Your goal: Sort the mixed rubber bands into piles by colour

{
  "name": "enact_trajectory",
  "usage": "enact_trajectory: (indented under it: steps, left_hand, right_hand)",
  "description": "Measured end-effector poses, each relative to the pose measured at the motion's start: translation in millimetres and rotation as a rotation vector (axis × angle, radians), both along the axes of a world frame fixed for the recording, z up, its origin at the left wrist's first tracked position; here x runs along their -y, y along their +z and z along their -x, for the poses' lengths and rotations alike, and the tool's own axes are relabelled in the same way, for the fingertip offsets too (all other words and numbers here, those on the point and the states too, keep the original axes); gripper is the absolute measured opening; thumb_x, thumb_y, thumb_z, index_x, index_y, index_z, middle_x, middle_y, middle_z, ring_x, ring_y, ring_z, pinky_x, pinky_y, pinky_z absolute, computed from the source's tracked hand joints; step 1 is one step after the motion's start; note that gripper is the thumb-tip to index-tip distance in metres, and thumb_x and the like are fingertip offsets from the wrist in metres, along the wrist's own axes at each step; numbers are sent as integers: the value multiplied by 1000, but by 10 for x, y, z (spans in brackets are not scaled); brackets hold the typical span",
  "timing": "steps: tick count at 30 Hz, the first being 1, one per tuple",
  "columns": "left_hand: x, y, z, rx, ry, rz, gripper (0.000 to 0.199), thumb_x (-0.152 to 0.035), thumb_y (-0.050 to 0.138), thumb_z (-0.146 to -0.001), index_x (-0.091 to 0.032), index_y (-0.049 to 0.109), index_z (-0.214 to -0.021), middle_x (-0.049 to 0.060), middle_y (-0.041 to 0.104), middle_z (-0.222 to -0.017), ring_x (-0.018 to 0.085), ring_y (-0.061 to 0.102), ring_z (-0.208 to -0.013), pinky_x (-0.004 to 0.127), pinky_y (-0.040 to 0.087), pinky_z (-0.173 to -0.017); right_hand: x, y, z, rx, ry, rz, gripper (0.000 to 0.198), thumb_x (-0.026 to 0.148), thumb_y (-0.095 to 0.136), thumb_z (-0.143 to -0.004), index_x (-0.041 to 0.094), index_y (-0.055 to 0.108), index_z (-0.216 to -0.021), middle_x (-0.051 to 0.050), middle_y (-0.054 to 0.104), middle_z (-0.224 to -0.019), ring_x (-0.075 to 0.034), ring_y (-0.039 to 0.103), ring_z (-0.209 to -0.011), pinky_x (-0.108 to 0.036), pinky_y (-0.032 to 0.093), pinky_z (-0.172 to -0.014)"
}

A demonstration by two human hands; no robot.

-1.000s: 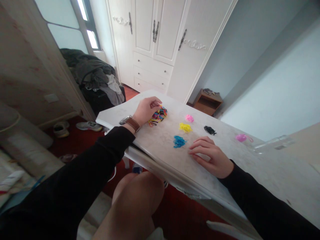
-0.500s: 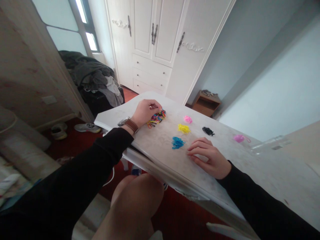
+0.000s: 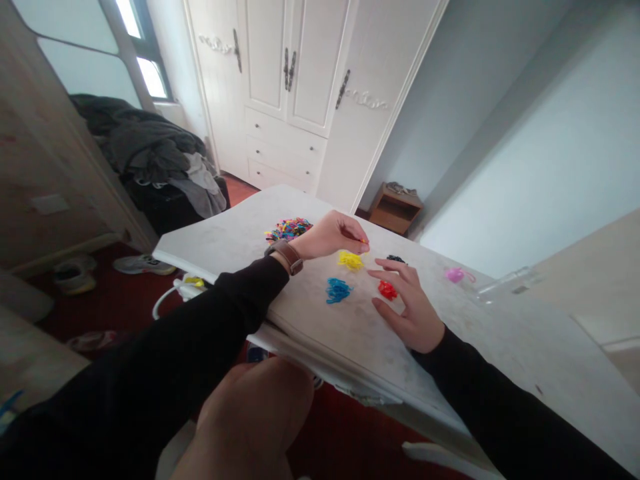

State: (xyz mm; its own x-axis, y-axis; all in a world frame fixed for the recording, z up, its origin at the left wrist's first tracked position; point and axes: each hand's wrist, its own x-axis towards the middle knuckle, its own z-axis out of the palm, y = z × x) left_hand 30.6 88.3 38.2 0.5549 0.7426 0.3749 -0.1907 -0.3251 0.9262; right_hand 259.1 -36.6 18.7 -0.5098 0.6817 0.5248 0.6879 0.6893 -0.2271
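Observation:
My left hand (image 3: 340, 235), with a brown-strapped watch on its wrist, is pinched above the yellow hair ties (image 3: 351, 260). A small reddish hair tie (image 3: 365, 241) shows at its fingertips. My right hand (image 3: 413, 303) hovers with fingers spread and nothing in them, beside a pile of red hair ties (image 3: 387, 289). Blue hair ties (image 3: 339, 290) lie to the left of it. Black hair ties (image 3: 397, 259) are partly covered by its fingers. A larger mixed-colour pile of hair ties (image 3: 287, 229) sits behind my left wrist. My left hand hides the pink pile.
The white table (image 3: 300, 333) carries a pink object with a loop (image 3: 457, 275) and a clear bottle lying on its side (image 3: 507, 285) at the right. Beyond stand a white wardrobe (image 3: 280, 147) and a small wooden cabinet (image 3: 395, 210). Clothes (image 3: 145, 150) are heaped at the left.
My left hand has moved right from the mixed pile to above the yellow one, pinching a hair tie. My right hand's fingers have spread, and the red pile now shows. The view has shifted slightly.

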Motion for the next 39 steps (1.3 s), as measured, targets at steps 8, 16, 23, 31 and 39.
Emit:
enact_trajectory:
  steps: [8,16,23,31,39]
  left_hand:
    - [61,-134,-45,23,-53,47,32,-31,100,-56,-13,78,-70,6,77,-73,13,68,-66,26,57,-67]
    - [67,-130,-12,24,-67,25,33,-33,100,-59,-13,78,-72,6,77,-73,14,69,-67,26,58,-68]
    - [43,-161,6,65,-78,28,40,-37,101,-60,-10,76,-76,6,75,-72,12,69,-67,25,59,-69]
    - [21,-219,5,52,-119,52,40,-33,100,-62,-10,79,-86,6,78,-77,13,72,-69,25,59,-68]
    - [36,-235,6,-23,-173,-6,27,-27,94,-69,-9,81,-84,7,77,-75,13,71,-68,25,58,-67]
  right_hand:
    - [-32,-86,-4,-1,51,95,47,38,58,-103,28,55,-149,-15,60,-150,-35,54,-137,-59,42,-114]
    - [-18,-61,-5,-18,44,82,48,34,61,-102,25,55,-149,-15,64,-146,-34,57,-132,-56,44,-112]
    - [-16,-19,-1,-38,36,28,42,34,61,-101,24,61,-142,-14,70,-136,-33,62,-124,-54,47,-107]
    - [-2,-15,7,-74,-6,14,36,36,62,-101,23,64,-135,-14,71,-131,-32,63,-122,-53,48,-104]
    - [-8,-27,6,-54,14,31,39,37,62,-101,23,62,-138,-14,71,-133,-33,62,-123,-53,47,-105]
